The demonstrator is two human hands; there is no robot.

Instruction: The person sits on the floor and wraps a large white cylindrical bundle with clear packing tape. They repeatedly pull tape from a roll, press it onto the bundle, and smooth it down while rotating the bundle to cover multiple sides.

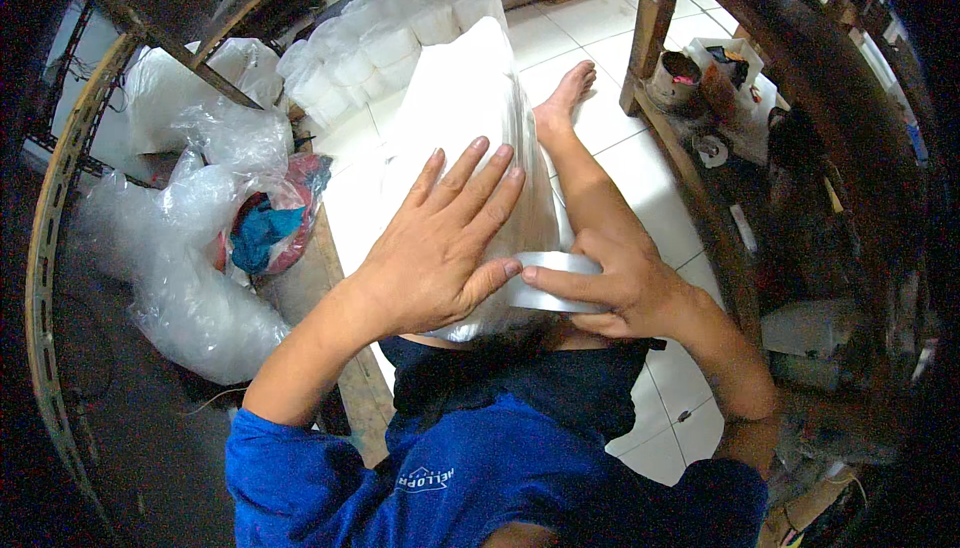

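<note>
Across my lap lies a long white bundle [455, 98], its sides covered in shiny clear plastic. My left hand [450, 213] rests flat on top of it with the fingers stretched out and a little apart. At the bundle's near right side my right hand [625, 288] grips a roll of clear tape [553, 283], the index finger lying along the pale band. My left thumb tip nearly meets the roll and my right index fingertip. The underside of the roll and some right-hand fingers are hidden.
Clear plastic bags [200, 268] pile up on the left, around a teal cloth [265, 233]. Wrapped white packs [365, 53] stand at the far side. To the right, a wooden shelf [690, 188] carries a can [676, 78] and other items. White tiles [660, 203] cover the floor.
</note>
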